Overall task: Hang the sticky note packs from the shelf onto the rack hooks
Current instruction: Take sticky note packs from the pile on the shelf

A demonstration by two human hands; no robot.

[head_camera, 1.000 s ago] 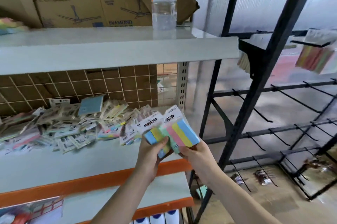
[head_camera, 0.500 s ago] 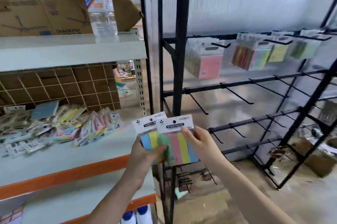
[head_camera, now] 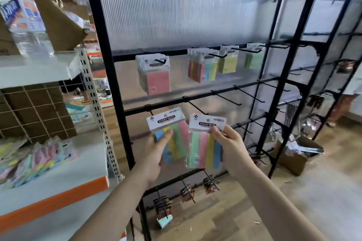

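head view, item one: left hand, fingers curled round a sticky note pack with blue, yellow, green and pink strips; thumb laid across its front, white header card uppermost, pack tilted a little to the left. item two: right hand, thumb and fingers pinching a second sticky note pack just under its white header card; strips of green, pink, yellow and blue hang down. both packs held side by side, apart, in front of the black rack, just below its second crossbar. item three: bare hook on that crossbar, above and between the two packs. item four: upper crossbar, hung packs: pink packs, multicolour packs, yellow pack, green pack. item five: shelf at left, white with orange edge, carrying a loose pile of packs. item six: water bottle on the shelf board above, blurred.
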